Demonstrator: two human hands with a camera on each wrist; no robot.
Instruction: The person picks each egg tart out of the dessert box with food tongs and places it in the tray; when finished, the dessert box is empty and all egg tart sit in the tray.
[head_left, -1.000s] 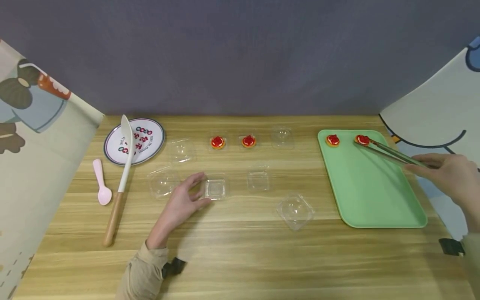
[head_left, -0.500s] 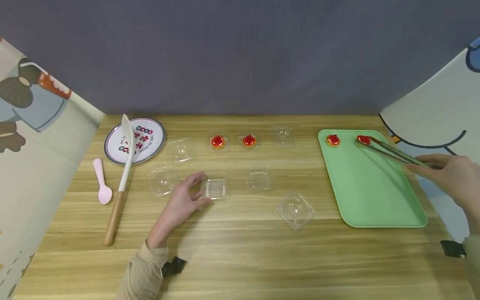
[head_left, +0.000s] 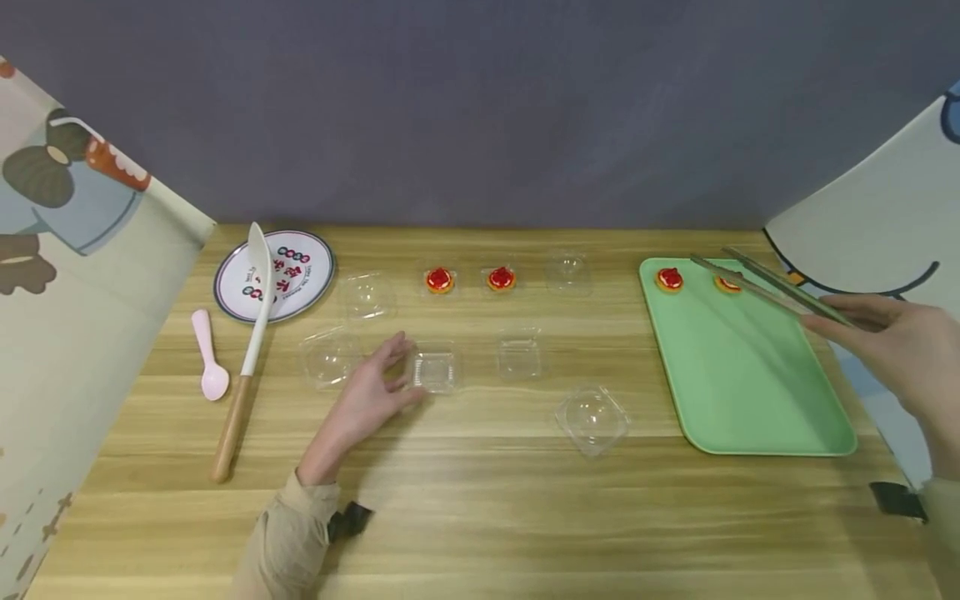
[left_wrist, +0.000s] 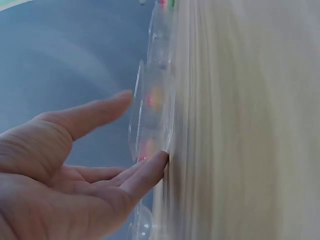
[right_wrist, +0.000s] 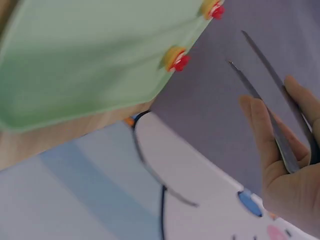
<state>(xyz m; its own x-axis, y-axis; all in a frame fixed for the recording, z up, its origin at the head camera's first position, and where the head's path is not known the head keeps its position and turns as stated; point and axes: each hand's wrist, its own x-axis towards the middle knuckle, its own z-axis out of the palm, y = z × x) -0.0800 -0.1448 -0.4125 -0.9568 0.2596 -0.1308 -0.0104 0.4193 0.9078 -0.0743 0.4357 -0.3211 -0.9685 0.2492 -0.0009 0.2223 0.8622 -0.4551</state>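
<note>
My right hand [head_left: 900,346] holds a pair of metal tongs [right_wrist: 277,120], their tips spread apart. In the head view the tips hang over the far end of the green tray [head_left: 750,392], overlapping a small tart with red topping [head_left: 726,285]. Another such tart [head_left: 670,279] sits at the tray's far left corner. The right wrist view shows both tarts on the tray, apart from the tongs. My left hand [head_left: 367,392] is beside a clear plastic container [head_left: 435,371], thumb and fingers spread at its left side. A fingertip [left_wrist: 162,157] is right at the container's lower edge.
Two tarts, a left one [head_left: 439,280] and a right one [head_left: 501,278], sit in clear containers at the back. Other clear containers, one [head_left: 519,354] and another [head_left: 592,419], stand around. A plate [head_left: 300,287], a long-handled spoon [head_left: 255,342] and a pink spoon [head_left: 213,379] lie left.
The tong tips have come off the right tart on the tray, risen toward the back and spread wider. That tart stays on the tray. The left hand stays beside its container.
</note>
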